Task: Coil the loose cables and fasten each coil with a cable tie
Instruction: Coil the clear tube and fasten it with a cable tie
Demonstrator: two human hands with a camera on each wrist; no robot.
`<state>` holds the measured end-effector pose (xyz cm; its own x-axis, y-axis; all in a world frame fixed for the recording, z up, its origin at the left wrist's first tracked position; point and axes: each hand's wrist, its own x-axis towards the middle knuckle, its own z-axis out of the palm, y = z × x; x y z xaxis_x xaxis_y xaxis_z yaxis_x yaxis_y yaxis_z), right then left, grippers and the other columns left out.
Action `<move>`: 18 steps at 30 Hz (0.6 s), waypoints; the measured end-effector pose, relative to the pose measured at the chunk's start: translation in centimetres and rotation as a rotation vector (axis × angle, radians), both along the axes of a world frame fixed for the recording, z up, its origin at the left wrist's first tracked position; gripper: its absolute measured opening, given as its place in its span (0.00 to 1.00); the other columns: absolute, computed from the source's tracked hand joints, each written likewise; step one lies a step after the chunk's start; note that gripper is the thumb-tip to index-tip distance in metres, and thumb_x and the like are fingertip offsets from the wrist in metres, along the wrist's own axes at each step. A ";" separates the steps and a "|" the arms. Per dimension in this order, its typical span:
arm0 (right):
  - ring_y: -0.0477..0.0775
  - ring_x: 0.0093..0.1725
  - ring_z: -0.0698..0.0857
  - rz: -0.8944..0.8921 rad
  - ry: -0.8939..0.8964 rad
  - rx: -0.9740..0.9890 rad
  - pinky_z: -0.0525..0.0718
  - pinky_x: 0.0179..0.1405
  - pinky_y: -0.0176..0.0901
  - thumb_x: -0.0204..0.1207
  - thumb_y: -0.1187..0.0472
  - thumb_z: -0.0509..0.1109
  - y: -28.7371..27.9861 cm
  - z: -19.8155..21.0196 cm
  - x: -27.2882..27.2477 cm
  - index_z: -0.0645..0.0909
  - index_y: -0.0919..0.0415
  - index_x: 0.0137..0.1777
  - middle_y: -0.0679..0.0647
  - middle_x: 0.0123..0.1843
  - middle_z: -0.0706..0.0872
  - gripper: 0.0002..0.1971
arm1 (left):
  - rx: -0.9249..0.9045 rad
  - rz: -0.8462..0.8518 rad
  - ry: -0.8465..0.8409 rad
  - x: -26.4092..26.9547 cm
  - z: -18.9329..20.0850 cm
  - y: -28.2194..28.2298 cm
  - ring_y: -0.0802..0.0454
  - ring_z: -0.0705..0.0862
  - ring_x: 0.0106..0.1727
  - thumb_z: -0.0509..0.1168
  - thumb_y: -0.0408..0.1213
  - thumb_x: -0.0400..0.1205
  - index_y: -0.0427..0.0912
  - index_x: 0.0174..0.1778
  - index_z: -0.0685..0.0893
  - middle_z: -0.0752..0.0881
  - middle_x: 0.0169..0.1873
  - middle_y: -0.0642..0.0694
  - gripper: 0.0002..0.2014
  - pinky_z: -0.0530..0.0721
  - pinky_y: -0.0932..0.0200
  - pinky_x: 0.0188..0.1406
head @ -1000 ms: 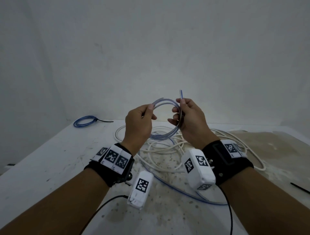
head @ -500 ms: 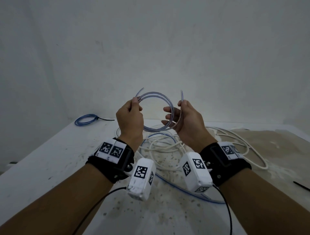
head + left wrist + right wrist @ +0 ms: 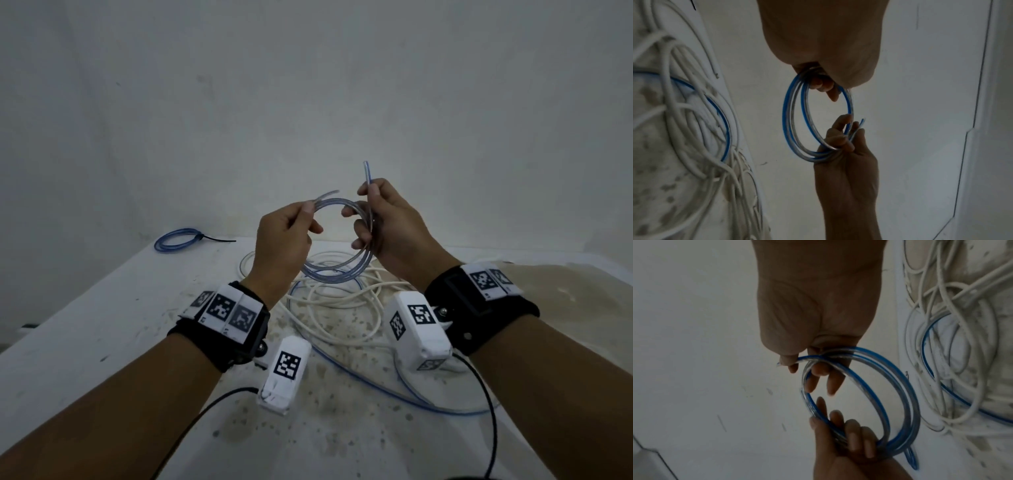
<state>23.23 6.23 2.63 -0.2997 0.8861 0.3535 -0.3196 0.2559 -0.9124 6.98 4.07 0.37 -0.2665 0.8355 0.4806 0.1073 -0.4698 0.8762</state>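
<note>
The fingers (image 3: 363, 222) of the right hand (image 3: 394, 229) are curled round one side of a small coil (image 3: 337, 274) of clear cable with a blue core, thumb and forefinger pinching the strands together; one free end (image 3: 366, 171) of the cable stands up out of that grip. The fingers (image 3: 308, 219) of the left hand (image 3: 284, 240) pinch the opposite side of the same coil, where the other free end (image 3: 329, 193) pokes out to the right over the top of the loop. The right wrist view shows the left fingers (image 3: 855, 439) wrapped round several turns of the coil (image 3: 906, 402), and the left wrist view shows the right fingers (image 3: 840, 139) closed on the coil (image 3: 789, 123) from the far side. Both hands hold the coil up in the air, clear of the surface (image 3: 102, 325), roughly upright between them.

Below the hands a loose tangle of white cable (image 3: 342, 308) lies on the surface, with a long blue-cored cable (image 3: 376, 387) running through it and trailing toward the near right. At the far left corner lies another blue coil (image 3: 174, 238), already bound with a black cable tie (image 3: 215, 240) whose tail points right. Each wrist wears a black band with printed square markers and a white camera box.
</note>
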 end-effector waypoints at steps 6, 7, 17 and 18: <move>0.47 0.20 0.60 -0.101 0.012 -0.026 0.64 0.18 0.36 0.90 0.57 0.55 0.2 -0.7 -0.6 0.74 0.56 0.47 0.52 0.29 0.74 0.11 | -0.048 -0.061 -0.194 0.2 0.7 0.4 0.56 0.70 0.19 0.62 0.37 0.88 0.44 0.49 0.90 0.79 0.29 0.48 0.11 0.72 0.61 0.21; 0.47 0.20 0.59 -0.134 0.092 -0.073 0.61 0.17 0.35 0.90 0.58 0.55 0.3 -0.7 -0.8 0.74 0.57 0.46 0.51 0.28 0.73 0.11 | -0.039 -0.093 -0.164 0.5 0.6 0.1 0.55 0.72 0.20 0.62 0.37 0.88 0.45 0.49 0.90 0.79 0.30 0.48 0.11 0.75 0.60 0.23; 0.45 0.18 0.61 -0.331 0.364 -0.259 0.62 0.16 0.34 0.90 0.58 0.56 0.3 -0.8 -2.1 0.75 0.57 0.46 0.51 0.28 0.73 0.11 | -0.190 -0.181 -0.568 1.5 0.4 -0.1 0.54 0.78 0.21 0.55 0.44 0.91 0.40 0.48 0.86 0.82 0.25 0.48 0.17 0.85 0.55 0.33; 0.46 0.18 0.62 -0.330 0.335 -0.254 0.64 0.18 0.35 0.90 0.58 0.56 0.2 -0.9 -2.2 0.75 0.57 0.46 0.52 0.28 0.74 0.11 | -0.200 -0.158 -0.553 1.6 0.3 -0.2 0.55 0.75 0.20 0.54 0.44 0.91 0.42 0.47 0.87 0.79 0.26 0.49 0.18 0.82 0.58 0.28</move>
<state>21.04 6.46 1.77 0.1017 0.9844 0.1439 -0.5443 0.1761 -0.8202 8.60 3.91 0.64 -0.2974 0.9451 0.1357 -0.4467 -0.2633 0.8550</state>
